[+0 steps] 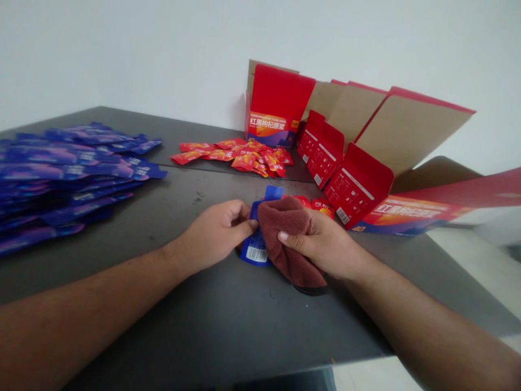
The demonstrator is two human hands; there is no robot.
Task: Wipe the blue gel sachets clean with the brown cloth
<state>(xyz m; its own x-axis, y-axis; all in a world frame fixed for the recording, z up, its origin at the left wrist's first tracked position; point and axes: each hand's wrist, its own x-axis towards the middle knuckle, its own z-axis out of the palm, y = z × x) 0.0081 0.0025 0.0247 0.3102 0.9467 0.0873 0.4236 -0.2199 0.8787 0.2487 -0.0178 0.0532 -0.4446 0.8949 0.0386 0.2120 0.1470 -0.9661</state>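
Between finger and thumb, my left hand [217, 233] grips the left edge of a blue sachet [256, 244] with a white barcode label near its lower end. My right hand [329, 241] is closed on a folded brown cloth [283, 233], which lies against the sachet's face and covers its right part. Both are held up over the dark table, in front of the red boxes. A few red sachets [322, 206] lie just behind my right hand, partly hidden by it.
Many blue sachets [77, 168] are heaped on the table [195, 320] at left. A pile of red sachets [244, 155] lies at the back middle. Several red cartons with raised flaps, including one front carton [358, 184], stand at right. A pale wall [163, 54] rises behind.
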